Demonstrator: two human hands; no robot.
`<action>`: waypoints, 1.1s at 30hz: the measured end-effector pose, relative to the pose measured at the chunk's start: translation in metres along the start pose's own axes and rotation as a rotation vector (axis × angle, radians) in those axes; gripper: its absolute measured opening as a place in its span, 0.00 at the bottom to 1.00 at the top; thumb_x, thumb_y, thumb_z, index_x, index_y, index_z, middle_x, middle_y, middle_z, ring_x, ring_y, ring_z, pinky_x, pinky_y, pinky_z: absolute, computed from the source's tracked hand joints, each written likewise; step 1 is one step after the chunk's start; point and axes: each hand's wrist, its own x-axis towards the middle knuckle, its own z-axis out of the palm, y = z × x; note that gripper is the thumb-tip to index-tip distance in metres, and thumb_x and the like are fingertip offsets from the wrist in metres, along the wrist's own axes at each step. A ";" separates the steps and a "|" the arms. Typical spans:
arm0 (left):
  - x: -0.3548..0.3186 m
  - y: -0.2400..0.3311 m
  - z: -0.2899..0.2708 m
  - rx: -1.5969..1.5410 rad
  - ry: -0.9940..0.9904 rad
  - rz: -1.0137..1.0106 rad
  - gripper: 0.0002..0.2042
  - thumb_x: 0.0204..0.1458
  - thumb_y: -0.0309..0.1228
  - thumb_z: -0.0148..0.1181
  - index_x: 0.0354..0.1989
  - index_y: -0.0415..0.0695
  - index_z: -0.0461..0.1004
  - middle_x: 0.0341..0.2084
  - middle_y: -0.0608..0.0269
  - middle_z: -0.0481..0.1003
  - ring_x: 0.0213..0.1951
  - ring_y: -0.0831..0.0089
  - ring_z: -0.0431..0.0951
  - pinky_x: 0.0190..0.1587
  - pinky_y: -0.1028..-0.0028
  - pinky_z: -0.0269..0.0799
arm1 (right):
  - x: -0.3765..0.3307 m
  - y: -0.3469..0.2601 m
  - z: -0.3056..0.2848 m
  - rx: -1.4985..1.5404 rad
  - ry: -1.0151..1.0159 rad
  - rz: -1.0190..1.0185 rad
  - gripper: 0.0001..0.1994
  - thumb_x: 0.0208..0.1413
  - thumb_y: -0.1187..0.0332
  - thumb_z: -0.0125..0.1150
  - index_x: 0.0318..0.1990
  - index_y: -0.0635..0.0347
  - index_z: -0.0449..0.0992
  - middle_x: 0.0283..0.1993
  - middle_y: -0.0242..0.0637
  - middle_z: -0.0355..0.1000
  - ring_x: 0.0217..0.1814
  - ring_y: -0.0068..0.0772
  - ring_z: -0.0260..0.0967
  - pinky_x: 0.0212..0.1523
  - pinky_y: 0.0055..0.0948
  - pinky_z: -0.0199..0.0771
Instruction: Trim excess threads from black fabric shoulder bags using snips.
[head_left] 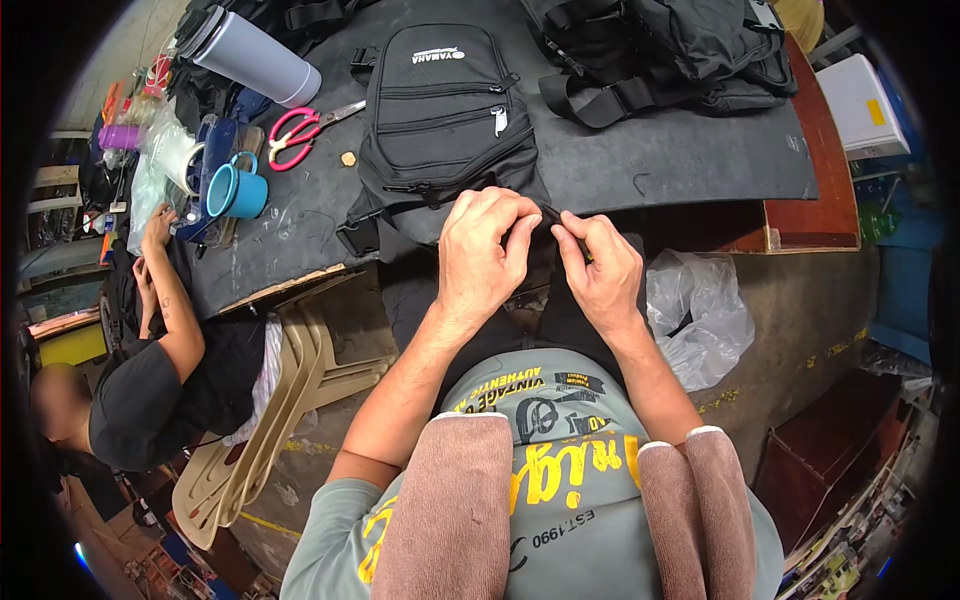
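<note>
A small black sling bag (442, 105) with zipped front pockets lies on the dark table, its lower end towards me. Just off that end, my left hand (482, 245) is closed in a pinch, fingertips meeting the thumb. Close beside it, my right hand (603, 262) pinches too. Between the two sets of fingertips shows a thin black strip (549, 215), perhaps part of the bag's strap; most of it is hidden by my fingers. A black buckle strap (358, 238) hangs at the bag's lower left corner.
Pink-handled scissors (293, 138), a blue mug (238, 190) and a grey tumbler (255, 58) are on the table's left. More black bags (670, 50) lie at the far right. A co-worker (150, 400) sits at left by stacked plastic chairs (265, 420). A clear plastic bag (700, 320) is on the floor.
</note>
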 end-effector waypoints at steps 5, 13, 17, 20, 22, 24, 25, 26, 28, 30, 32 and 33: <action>-0.011 -0.004 -0.002 -0.224 0.111 -0.132 0.05 0.61 0.20 0.73 0.43 0.41 0.84 0.40 0.57 0.84 0.42 0.56 0.83 0.46 0.61 0.80 | 0.004 0.000 0.003 0.033 0.043 -0.038 0.10 0.62 0.78 0.81 0.45 0.62 0.83 0.40 0.41 0.86 0.34 0.43 0.84 0.35 0.35 0.82; -0.011 0.019 -0.025 0.365 0.129 0.085 0.06 0.61 0.25 0.73 0.44 0.45 0.84 0.44 0.58 0.85 0.54 0.51 0.83 0.61 0.53 0.73 | 0.004 -0.005 0.000 0.022 0.019 0.018 0.09 0.63 0.77 0.81 0.45 0.62 0.84 0.41 0.41 0.87 0.35 0.42 0.85 0.34 0.35 0.82; -0.007 0.013 -0.023 0.464 0.047 0.207 0.09 0.60 0.29 0.75 0.48 0.47 0.85 0.49 0.61 0.85 0.63 0.54 0.81 0.66 0.51 0.68 | 0.004 -0.006 -0.002 -0.001 0.018 0.002 0.09 0.63 0.76 0.81 0.45 0.62 0.84 0.41 0.40 0.87 0.36 0.42 0.85 0.34 0.34 0.81; -0.002 -0.003 -0.029 0.453 -0.045 0.209 0.10 0.60 0.30 0.76 0.49 0.47 0.86 0.51 0.63 0.85 0.65 0.57 0.81 0.66 0.51 0.68 | 0.004 -0.009 -0.001 -0.014 0.009 0.019 0.09 0.63 0.76 0.81 0.45 0.62 0.84 0.42 0.40 0.87 0.36 0.42 0.86 0.35 0.35 0.82; -0.001 -0.009 -0.032 0.440 -0.093 0.211 0.11 0.60 0.30 0.76 0.50 0.48 0.86 0.51 0.65 0.85 0.65 0.58 0.80 0.65 0.51 0.68 | 0.004 -0.010 -0.002 -0.016 0.007 0.029 0.09 0.63 0.75 0.81 0.45 0.62 0.84 0.43 0.40 0.87 0.37 0.42 0.86 0.35 0.35 0.82; -0.001 -0.014 -0.036 0.366 -0.127 0.197 0.11 0.60 0.30 0.76 0.50 0.48 0.86 0.50 0.66 0.85 0.65 0.60 0.81 0.65 0.51 0.69 | 0.004 -0.011 -0.003 -0.011 0.000 0.052 0.09 0.63 0.75 0.81 0.46 0.62 0.85 0.44 0.40 0.88 0.37 0.42 0.86 0.36 0.35 0.82; -0.001 -0.015 -0.037 0.329 -0.145 0.190 0.11 0.60 0.30 0.76 0.50 0.48 0.86 0.50 0.67 0.86 0.65 0.61 0.81 0.65 0.51 0.69 | 0.004 -0.012 -0.003 -0.012 0.001 0.052 0.09 0.63 0.75 0.81 0.46 0.62 0.85 0.44 0.40 0.88 0.37 0.42 0.86 0.36 0.35 0.82; 0.000 -0.012 -0.037 0.329 -0.144 0.190 0.11 0.60 0.30 0.76 0.50 0.48 0.86 0.50 0.67 0.86 0.65 0.61 0.81 0.65 0.51 0.69 | 0.004 -0.011 -0.003 -0.009 0.000 0.055 0.09 0.64 0.74 0.81 0.46 0.62 0.85 0.44 0.40 0.88 0.37 0.43 0.87 0.36 0.35 0.82; 0.005 0.001 -0.038 0.361 -0.135 0.207 0.09 0.61 0.28 0.75 0.48 0.47 0.84 0.48 0.68 0.86 0.64 0.61 0.83 0.64 0.53 0.70 | 0.003 -0.010 -0.003 -0.001 -0.002 0.063 0.09 0.64 0.74 0.81 0.46 0.62 0.85 0.44 0.40 0.88 0.38 0.43 0.87 0.36 0.35 0.82; 0.005 0.001 -0.037 0.378 -0.131 0.215 0.09 0.61 0.27 0.74 0.47 0.47 0.83 0.47 0.68 0.86 0.63 0.61 0.83 0.63 0.54 0.71 | 0.003 -0.009 -0.003 -0.004 -0.001 0.057 0.09 0.64 0.74 0.81 0.47 0.62 0.86 0.44 0.40 0.88 0.38 0.43 0.87 0.36 0.34 0.82; 0.006 -0.007 -0.036 0.366 -0.127 0.250 0.09 0.61 0.27 0.74 0.48 0.47 0.83 0.47 0.68 0.86 0.63 0.61 0.84 0.61 0.55 0.72 | 0.003 -0.008 -0.003 -0.011 0.002 0.046 0.09 0.64 0.74 0.81 0.47 0.62 0.86 0.44 0.40 0.88 0.38 0.43 0.87 0.36 0.34 0.82; 0.006 -0.009 -0.036 0.360 -0.126 0.268 0.09 0.61 0.27 0.73 0.48 0.47 0.82 0.48 0.68 0.87 0.63 0.61 0.84 0.60 0.56 0.72 | 0.003 -0.009 -0.003 -0.011 0.003 0.047 0.09 0.64 0.74 0.81 0.47 0.62 0.86 0.44 0.40 0.88 0.38 0.43 0.87 0.36 0.34 0.82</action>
